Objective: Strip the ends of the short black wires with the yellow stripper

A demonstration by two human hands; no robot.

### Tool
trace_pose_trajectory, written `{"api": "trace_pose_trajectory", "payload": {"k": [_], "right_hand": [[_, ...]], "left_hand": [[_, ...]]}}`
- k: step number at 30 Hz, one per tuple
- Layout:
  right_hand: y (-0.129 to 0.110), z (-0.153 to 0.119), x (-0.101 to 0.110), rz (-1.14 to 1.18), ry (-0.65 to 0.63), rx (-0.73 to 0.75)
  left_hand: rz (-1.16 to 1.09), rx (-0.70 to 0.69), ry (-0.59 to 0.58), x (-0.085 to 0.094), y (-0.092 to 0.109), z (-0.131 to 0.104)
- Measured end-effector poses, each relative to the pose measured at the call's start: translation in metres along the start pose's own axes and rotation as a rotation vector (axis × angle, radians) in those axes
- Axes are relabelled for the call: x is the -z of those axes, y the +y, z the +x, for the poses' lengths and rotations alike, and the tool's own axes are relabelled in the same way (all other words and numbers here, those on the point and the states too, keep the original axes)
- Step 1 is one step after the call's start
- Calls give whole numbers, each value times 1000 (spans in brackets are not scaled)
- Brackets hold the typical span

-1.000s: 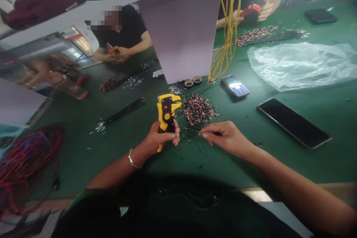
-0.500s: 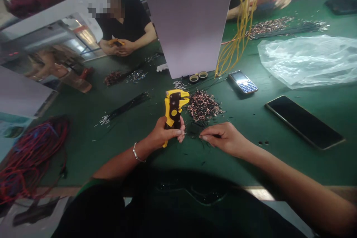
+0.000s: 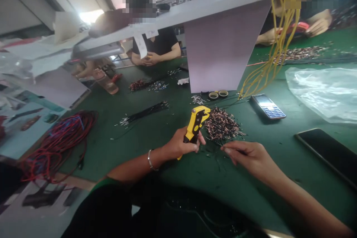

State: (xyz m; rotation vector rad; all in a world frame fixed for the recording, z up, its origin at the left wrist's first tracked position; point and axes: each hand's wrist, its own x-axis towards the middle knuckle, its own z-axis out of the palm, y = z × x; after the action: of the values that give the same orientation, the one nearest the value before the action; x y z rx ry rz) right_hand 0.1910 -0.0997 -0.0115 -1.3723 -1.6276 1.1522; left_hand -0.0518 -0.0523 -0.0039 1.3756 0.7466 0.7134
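My left hand (image 3: pixel 185 143) is wrapped round the handle of a yellow and black wire stripper (image 3: pixel 196 123), its jaws pointing up and right. Just right of the tool lies a heap of short black and copper wire pieces (image 3: pixel 223 124). Below that heap, my right hand (image 3: pixel 245 152) is pinched, thumb against forefinger; a thin dark wire seems to be at the fingertips, too small to tell. A bundle of black wires with bare ends (image 3: pixel 145 112) lies to the left on the green table (image 3: pixel 156 137).
Red cable coil (image 3: pixel 63 143) at left; keypad phone (image 3: pixel 268 106), dark smartphone (image 3: pixel 326 152) and plastic bag (image 3: pixel 323 95) at right. Tape rolls (image 3: pixel 218 94) lie by the white panel (image 3: pixel 220 52). Yellow wires (image 3: pixel 279 48) hang down. Other people's hands work across the table.
The view has swung up and left, so the scene sits further right and lower. The wire stripper is tilted more to the right. Both hands keep their closed grips.
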Motion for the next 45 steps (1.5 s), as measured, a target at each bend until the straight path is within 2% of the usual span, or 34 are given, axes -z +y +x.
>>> {"api": "trace_pose_trajectory", "payload": {"k": [6,10,16,23,30,38,45], "right_hand": [[6,1,-1,16,7,33],[8,1,-1,12,12,37],[9,3,-1,-6,30,22],[20,7,1,-49,81,22],[27,11,2,-57,148,-5],[25,12,5,-46,192,-14],[26,13,9,-59,233,-5]], "left_hand": [[-160,76,-5,-4,4,0],[-290,143,-34,-6,0,0],[-412,170,-99,-4,-7,1],[-486,237,-241,-2,-4,-2],[-489,254,-352,0,-13,-4],[-465,256,-359,-2,-16,-6],[-494,264,-356,-2,-29,-3]]}}
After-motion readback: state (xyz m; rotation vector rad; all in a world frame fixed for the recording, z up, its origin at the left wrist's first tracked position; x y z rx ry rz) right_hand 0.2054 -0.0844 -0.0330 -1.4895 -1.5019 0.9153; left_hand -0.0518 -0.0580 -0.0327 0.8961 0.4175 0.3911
